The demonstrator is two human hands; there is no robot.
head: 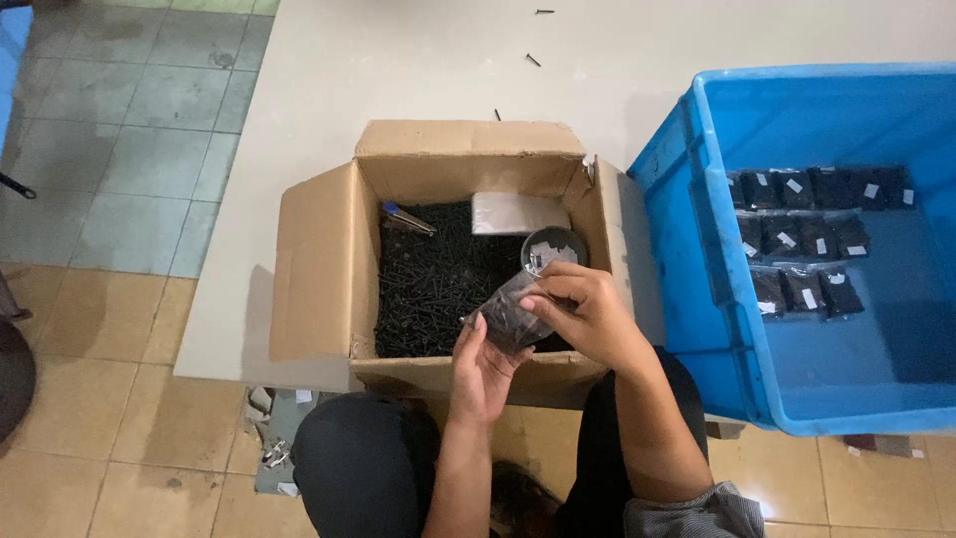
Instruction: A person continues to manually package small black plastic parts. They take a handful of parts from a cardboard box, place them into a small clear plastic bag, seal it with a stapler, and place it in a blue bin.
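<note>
bag [508,317] long axis seemingly diagonal

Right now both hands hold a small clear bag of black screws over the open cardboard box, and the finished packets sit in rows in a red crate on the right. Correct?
Not quite: the crate is blue, not red, as the head view shows. The rest stands: the left hand and right hand hold the clear bag over the cardboard box, and the packets lie in rows.
</note>
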